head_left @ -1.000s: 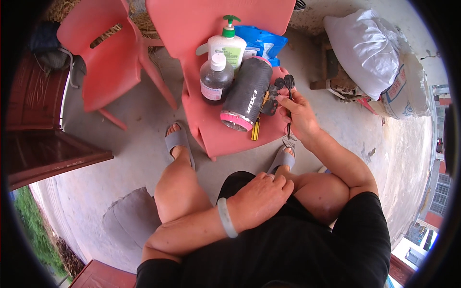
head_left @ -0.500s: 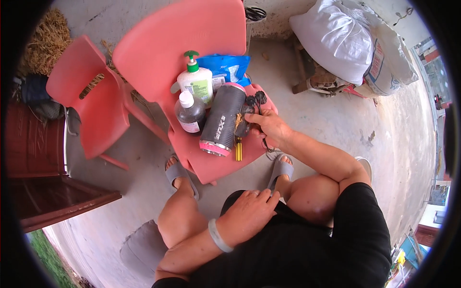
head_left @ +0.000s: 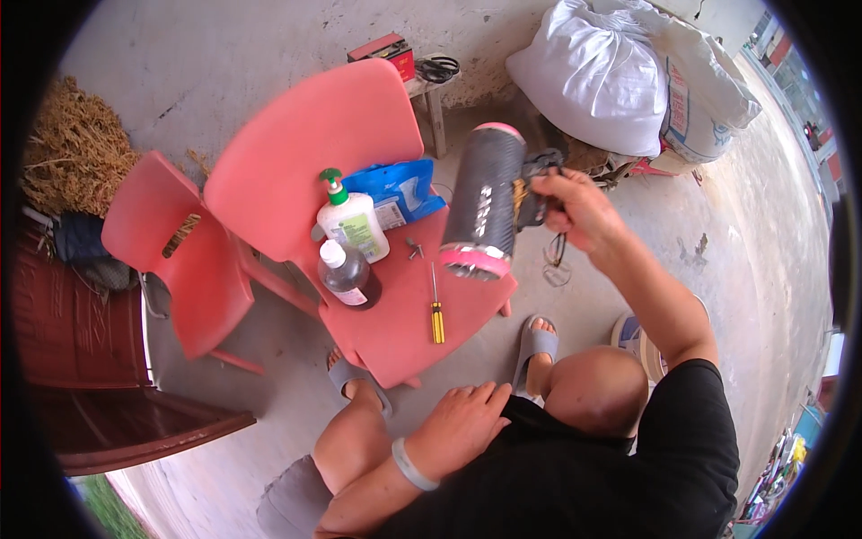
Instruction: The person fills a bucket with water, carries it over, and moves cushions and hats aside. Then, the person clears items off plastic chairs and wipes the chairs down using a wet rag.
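My right hand (head_left: 579, 207) is closed on the dark side bracket of a black cylinder with pink ends (head_left: 483, 202), held tilted above the right side of a red plastic chair (head_left: 395, 346). A thin dark cord (head_left: 557, 256) dangles below the hand. My left hand (head_left: 462, 422) lies on my black shirt at the lap, fingers stretched and holding nothing. On the chair seat lie a screwdriver (head_left: 437, 322) with a yellow and black handle and some small metal pieces (head_left: 414, 248). Beside them stand a white pump bottle (head_left: 355, 225) with a green top and a dark bottle (head_left: 348, 278) with a white cap.
A blue packet (head_left: 395, 189) leans at the chair's back. Another red chair (head_left: 184, 260) is on the left, near dried plants (head_left: 76, 144). A red box (head_left: 384, 56) and black cable (head_left: 437, 68) sit on a stool behind. White sacks (head_left: 597, 76) stand at the back right.
My right hand has lifted the black cylinder off the chair seat, up and to the right. The screwdriver and small metal pieces now show fully. My left hand stays at the lap.
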Demonstrator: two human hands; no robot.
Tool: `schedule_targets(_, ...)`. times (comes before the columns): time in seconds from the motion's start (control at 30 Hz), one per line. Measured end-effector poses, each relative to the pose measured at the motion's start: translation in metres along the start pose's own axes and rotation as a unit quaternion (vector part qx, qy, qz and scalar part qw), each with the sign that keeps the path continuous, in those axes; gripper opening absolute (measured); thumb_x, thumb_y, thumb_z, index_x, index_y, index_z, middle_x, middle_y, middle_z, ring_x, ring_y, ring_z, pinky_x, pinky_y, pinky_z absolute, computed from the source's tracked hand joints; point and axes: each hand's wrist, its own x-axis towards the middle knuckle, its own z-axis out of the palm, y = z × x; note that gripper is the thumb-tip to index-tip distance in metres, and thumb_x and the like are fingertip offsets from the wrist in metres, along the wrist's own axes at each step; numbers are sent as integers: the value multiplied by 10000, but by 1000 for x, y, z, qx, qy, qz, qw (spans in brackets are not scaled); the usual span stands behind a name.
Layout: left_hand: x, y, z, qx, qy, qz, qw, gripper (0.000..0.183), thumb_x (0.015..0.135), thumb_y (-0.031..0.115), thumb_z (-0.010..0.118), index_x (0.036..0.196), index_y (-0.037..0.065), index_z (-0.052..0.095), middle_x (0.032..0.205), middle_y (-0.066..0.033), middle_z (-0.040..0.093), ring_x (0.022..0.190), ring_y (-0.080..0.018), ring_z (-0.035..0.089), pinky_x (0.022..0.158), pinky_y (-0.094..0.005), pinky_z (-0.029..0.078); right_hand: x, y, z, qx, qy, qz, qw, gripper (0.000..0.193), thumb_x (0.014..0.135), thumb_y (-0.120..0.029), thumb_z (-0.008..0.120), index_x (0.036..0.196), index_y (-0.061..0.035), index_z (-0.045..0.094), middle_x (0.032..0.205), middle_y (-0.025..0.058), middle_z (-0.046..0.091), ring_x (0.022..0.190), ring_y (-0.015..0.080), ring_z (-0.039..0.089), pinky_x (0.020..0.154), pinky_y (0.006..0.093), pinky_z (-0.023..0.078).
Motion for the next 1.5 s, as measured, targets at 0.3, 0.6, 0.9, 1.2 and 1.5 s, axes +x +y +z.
schedule_targets(0.3, 8, -8, -1, 25, -35, -30, 999, 420, 788, 208, 617, 1135, 18, 478, 1024, -132, 552, 885, -294, 563, 776, -381, 453, 61, -13, -71, -31, 75, -67, 994, 116, 835, -104, 561, 743, -84, 494, 607, -17, 449, 437, 43, 344, 376, 196, 227)
schedule_targets(0.6, 4, -31, -9, 6, -15, -63, 998, 429, 789, 209, 618, 1140, 7, 478, 1068, -152, 557, 900, -322, 556, 787, -390, 455, 145, 4, -64, -67, 98, -55, 991, 125, 823, -116, 568, 741, -38, 515, 588, 5, 442, 454, 76, 376, 392, 232, 231)
schedule_targets(0.9, 13, -44, -44, -27, 15, -127, 991, 415, 780, 192, 627, 1130, 17, 491, 1060, -164, 537, 828, -351, 568, 733, -408, 473, 258, -35, -30, -104, 99, -129, 981, 146, 770, -127, 606, 674, -36, 543, 557, 28, 474, 431, 96, 391, 393, 248, 264)
schedule_targets(1.2, 26, -49, -57, 25, -38, -176, 983, 486, 784, 215, 592, 1224, 54, 463, 1099, -217, 528, 973, -368, 518, 876, -441, 397, 389, -74, 5, -400, 199, -250, 859, 328, 726, -304, 597, 802, 12, 641, 770, 155, 600, 742, 277, 569, 668, 350, 452)
schedule_targets(1.5, 33, -59, -54, -40, -29, -244, 968, 508, 798, 183, 575, 1262, 40, 424, 1069, -188, 539, 851, -350, 557, 778, -414, 456, 450, -69, 14, -351, 265, -258, 860, 476, 819, -405, 532, 947, 43, 633, 1003, 222, 621, 992, 328, 586, 839, 377, 457)
